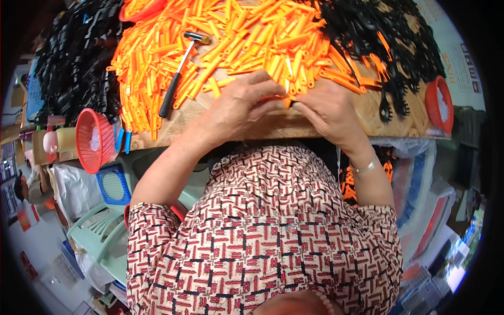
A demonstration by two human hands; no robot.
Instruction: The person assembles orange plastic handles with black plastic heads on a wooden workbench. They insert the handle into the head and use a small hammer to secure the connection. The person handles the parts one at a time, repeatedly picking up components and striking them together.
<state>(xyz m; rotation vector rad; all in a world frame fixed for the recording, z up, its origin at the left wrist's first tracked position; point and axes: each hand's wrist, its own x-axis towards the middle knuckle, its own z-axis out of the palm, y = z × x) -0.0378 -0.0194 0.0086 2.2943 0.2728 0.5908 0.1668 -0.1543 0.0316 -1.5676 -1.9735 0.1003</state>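
Close to the table's near edge my two hands meet. My left hand [244,105] is closed round an orange plastic handle [287,101], most of it hidden by the fingers. Thumb and fingers of my right hand [336,113] pinch at the same spot, where a small dark end shows against the orange. I cannot make out what that dark piece belongs to. Just beyond the hands lies a large heap of orange handles [283,47], each with a hole at one end. A hammer [176,79] with a black grip rests on the heap, left of my left hand.
Black pasta servers [386,107] lie among a dark pile at the right. Another pile of black parts [79,63] covers the left. Red baskets stand at the table's left corner [94,142] and right corner [440,105]. A pale green chair [102,231] is at lower left.
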